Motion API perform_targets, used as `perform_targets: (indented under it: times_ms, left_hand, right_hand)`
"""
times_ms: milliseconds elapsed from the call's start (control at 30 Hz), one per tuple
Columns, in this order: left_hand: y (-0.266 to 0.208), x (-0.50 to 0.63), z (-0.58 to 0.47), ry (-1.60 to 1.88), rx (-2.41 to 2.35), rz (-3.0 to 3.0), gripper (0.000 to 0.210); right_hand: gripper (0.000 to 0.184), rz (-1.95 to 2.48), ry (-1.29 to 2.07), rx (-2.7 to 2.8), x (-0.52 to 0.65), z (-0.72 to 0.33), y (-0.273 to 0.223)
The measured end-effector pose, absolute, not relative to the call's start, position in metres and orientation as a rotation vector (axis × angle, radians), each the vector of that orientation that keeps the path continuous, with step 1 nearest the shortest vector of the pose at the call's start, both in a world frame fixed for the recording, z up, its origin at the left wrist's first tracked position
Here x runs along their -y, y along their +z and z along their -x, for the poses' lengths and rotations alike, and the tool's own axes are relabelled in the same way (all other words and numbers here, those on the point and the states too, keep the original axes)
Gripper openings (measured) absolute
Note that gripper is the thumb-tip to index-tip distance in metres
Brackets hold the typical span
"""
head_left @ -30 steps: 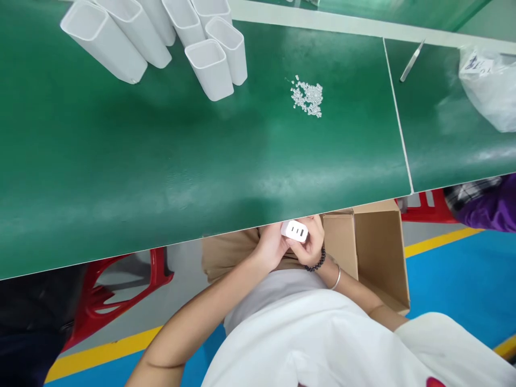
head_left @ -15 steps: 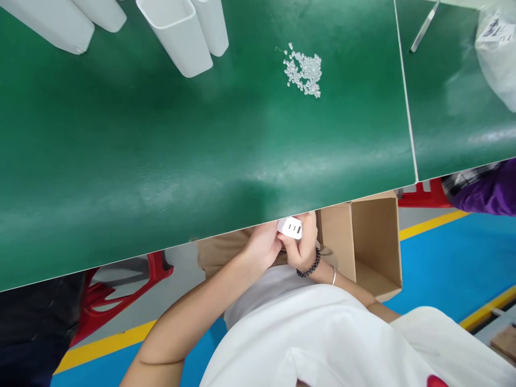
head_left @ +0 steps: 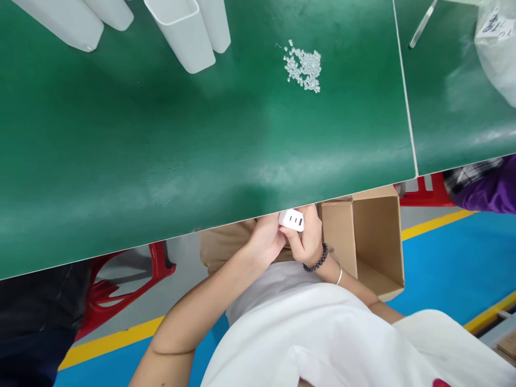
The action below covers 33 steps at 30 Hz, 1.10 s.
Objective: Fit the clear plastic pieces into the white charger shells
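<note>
A small white charger (head_left: pixel 292 220) with dark port slots on its end face is between my two hands, just below the table's front edge. My right hand (head_left: pixel 308 236), with a dark bead bracelet and a pale bangle at the wrist, is closed on it, thumb across the lower side. From the other side my left hand (head_left: pixel 266 238) grips the charger; its fingertips are mostly hidden behind it and under the table edge.
The green table (head_left: pixel 181 145) spans the top. On it are white bins (head_left: pixel 187 45), a pile of small clear pieces (head_left: pixel 308 69), tweezers (head_left: pixel 422 24) and a plastic bag (head_left: pixel 497 56). An open cardboard box (head_left: pixel 377 242) stands right of my lap; red stools (head_left: pixel 155 269) flank me.
Both hands and the charger have shifted slightly up and to the right in view. The charger stays held, turned slightly. The whole view has shifted a little.
</note>
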<state>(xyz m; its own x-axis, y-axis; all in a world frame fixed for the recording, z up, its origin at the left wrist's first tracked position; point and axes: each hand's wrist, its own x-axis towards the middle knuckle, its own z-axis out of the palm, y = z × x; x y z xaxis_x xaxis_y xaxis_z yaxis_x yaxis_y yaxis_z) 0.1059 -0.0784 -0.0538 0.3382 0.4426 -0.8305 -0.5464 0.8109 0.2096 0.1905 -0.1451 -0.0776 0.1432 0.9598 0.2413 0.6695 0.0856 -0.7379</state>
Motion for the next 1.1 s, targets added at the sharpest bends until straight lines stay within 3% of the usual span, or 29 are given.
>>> perform_targets:
  times_ms: [200,333,500,567,667,733,867,967,1100]
  left_hand:
    - [-0.048,0.101,-0.102,0.511,-1.013,0.0,0.019]
    - [-0.014,0.107,-0.074,0.341,-0.918,-0.193,0.026]
    - [0.056,0.062,-0.05,0.298,-0.745,-1.204,0.026]
    - [0.071,0.031,-0.055,0.431,-0.758,-1.524,0.024]
    - [0.067,-0.023,-0.063,0.797,-0.892,-1.927,0.022]
    - [0.052,-0.06,-0.058,1.039,-1.134,-2.212,0.031]
    - [0.019,-0.108,-0.032,1.022,-1.427,-2.617,0.032]
    - [0.003,-0.115,-0.021,0.967,-1.471,-2.746,0.032]
    - [0.0,-0.113,-0.019,0.88,-1.456,-2.78,0.021]
  right_hand:
    - [0.018,1.558,0.632,1.771,0.146,-0.214,-0.061]
    - [0.021,1.279,0.723,2.079,0.136,-0.234,-0.024]
    - [0.037,0.93,0.122,2.239,0.093,-0.245,0.036]
    - [0.035,0.894,-0.062,2.304,0.062,-0.248,0.057]
    - [0.039,1.047,-0.084,2.368,-0.008,-0.258,0.072]
    - [0.036,1.158,-0.029,2.327,-0.071,-0.271,0.067]
    - [0.022,1.406,0.102,1.84,-0.21,-0.313,0.025]
    - [0.033,1.601,0.193,1.543,-0.28,-0.341,-0.009]
    - [0.063,1.68,0.242,1.509,-0.302,-0.353,-0.028]
